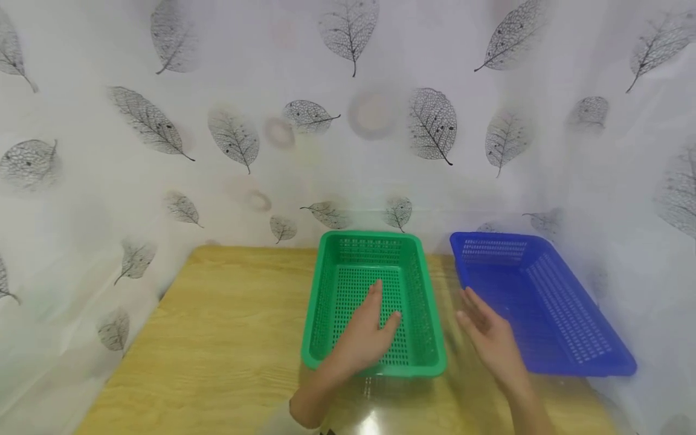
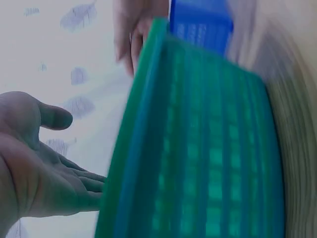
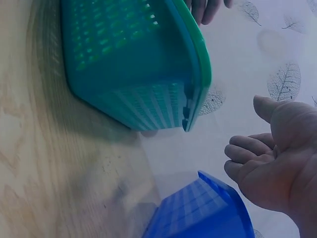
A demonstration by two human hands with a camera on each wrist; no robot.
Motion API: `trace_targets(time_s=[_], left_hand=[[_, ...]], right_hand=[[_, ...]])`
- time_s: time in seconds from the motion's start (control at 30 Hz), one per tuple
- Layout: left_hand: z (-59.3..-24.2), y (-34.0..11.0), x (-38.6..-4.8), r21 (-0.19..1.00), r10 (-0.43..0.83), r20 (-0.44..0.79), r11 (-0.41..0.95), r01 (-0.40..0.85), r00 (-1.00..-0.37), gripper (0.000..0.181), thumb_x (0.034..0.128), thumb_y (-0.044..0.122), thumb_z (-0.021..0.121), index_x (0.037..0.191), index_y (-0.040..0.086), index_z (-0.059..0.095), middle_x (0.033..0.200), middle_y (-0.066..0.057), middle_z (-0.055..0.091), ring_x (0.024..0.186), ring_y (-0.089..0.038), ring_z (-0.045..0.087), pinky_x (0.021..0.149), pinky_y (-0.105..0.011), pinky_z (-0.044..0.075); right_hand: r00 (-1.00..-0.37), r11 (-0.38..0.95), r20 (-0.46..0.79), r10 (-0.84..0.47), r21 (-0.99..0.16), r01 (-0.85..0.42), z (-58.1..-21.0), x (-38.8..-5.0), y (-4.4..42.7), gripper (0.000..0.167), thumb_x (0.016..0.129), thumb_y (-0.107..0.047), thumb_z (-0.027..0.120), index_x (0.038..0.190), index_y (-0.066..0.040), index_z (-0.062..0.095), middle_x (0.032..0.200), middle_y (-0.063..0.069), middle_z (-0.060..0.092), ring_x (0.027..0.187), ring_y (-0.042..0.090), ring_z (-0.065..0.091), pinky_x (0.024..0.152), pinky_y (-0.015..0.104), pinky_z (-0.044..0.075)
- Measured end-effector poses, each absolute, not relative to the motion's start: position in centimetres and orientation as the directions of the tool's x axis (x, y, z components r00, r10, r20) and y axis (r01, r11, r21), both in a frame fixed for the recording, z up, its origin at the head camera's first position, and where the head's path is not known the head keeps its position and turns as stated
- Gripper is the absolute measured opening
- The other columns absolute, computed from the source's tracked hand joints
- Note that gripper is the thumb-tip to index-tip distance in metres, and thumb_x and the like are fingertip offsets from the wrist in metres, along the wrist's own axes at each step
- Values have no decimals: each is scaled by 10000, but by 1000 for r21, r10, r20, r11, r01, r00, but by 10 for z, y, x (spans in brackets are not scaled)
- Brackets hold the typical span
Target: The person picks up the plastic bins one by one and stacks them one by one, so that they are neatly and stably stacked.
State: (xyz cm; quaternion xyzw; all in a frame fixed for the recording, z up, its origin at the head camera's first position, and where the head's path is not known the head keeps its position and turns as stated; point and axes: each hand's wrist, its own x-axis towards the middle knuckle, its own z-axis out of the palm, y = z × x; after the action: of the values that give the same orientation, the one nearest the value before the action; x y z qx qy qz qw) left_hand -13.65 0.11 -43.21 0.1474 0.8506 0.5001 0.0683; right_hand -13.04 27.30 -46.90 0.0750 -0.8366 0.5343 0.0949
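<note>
A green plastic basket (image 1: 375,368) with slotted sides stands on the wooden table. Above its opening is my left hand (image 1: 365,338), fingers straight and thumb spread, with nothing in its grasp. To the right, a blue plastic basket (image 1: 560,314) sits at a slant. Over that basket's near left edge hovers my right hand (image 1: 492,341), its palm turned inward. In the right wrist view this hand (image 3: 277,158) has loosely bent fingers and holds nothing; the blue basket (image 3: 203,213) is below it. The left wrist view has my left hand (image 2: 54,173) beside the green rim (image 2: 131,134).
The wood-grain table (image 1: 217,326) extends left of the green basket. A pale cloth printed with grey leaves (image 1: 304,175) hangs behind the table and along both sides. A narrow strip of table separates the two baskets.
</note>
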Motion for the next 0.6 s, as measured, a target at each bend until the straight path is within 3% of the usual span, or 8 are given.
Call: trace_targets(time_s=[0.2,0.33,0.4,0.43,0.47,0.53,0.57,0.6], left_hand=[[-420,40,-125,926,337,5,354,131,-942,741,1117,305,472,1699,72,76,1764,-74,84,1620,-247,92,1294,-485,119],[-415,67,-126,953,330,7,284,106,-944,802,1076,300,524,1700,62,81,1757,-133,130,1618,-283,128,1296,-497,133],[-416,81,-127,958,323,18,265,108,-946,840,1049,302,563,1697,48,93,1748,-161,161,1610,-305,164,1294,-495,157],[-416,88,-128,959,316,17,262,105,-949,854,1034,297,585,1696,45,107,1738,-175,198,1557,-320,329,1291,-492,180],[-417,95,-129,961,314,18,256,102,-949,863,1024,276,601,1696,45,112,1730,-182,223,1435,-331,504,1261,-496,286],[-418,108,-130,966,299,8,246,85,-954,866,1008,219,622,1699,59,124,1727,-168,244,1397,-301,539,1251,-473,313],[-420,114,-131,967,296,-4,243,72,-955,864,1005,183,618,1701,69,119,1731,-156,238,1209,-287,655,1238,-458,344],[-421,120,-131,968,295,-14,244,61,-955,862,1002,150,615,1702,73,117,1732,-151,236,1207,-272,655,1238,-446,346]], right_hand=[[-975,513,222,16,-839,-183,-464,-130,297,720,1059,-231,675,1652,-40,313,1619,172,450,1468,367,438,1031,63,375],[-974,547,220,58,-823,-154,-461,-131,315,747,1036,-253,713,1648,-53,334,1615,169,456,1475,304,452,1021,37,365],[-971,553,223,83,-821,-141,-459,-131,325,749,1027,-250,727,1636,-29,351,1613,191,451,1472,345,449,1016,30,365],[-969,563,225,99,-816,-132,-458,-131,330,749,1024,-251,732,1630,-18,359,1611,201,449,1469,370,449,1011,20,357],[-969,570,222,112,-813,-120,-457,-131,336,753,1024,-258,732,1630,-13,357,1616,214,437,1470,404,437,1011,8,340],[-965,589,219,142,-802,-96,-455,-129,348,761,1020,-266,738,1623,5,360,1615,238,426,1460,468,423,997,-16,311],[-963,597,222,154,-797,-89,-456,-129,355,768,1017,-263,741,1620,16,357,1613,255,419,1451,500,414,992,-24,299],[-960,614,226,166,-785,-78,-457,-129,362,772,1017,-272,742,1620,18,355,1609,264,419,1442,516,415,981,-34,284]])
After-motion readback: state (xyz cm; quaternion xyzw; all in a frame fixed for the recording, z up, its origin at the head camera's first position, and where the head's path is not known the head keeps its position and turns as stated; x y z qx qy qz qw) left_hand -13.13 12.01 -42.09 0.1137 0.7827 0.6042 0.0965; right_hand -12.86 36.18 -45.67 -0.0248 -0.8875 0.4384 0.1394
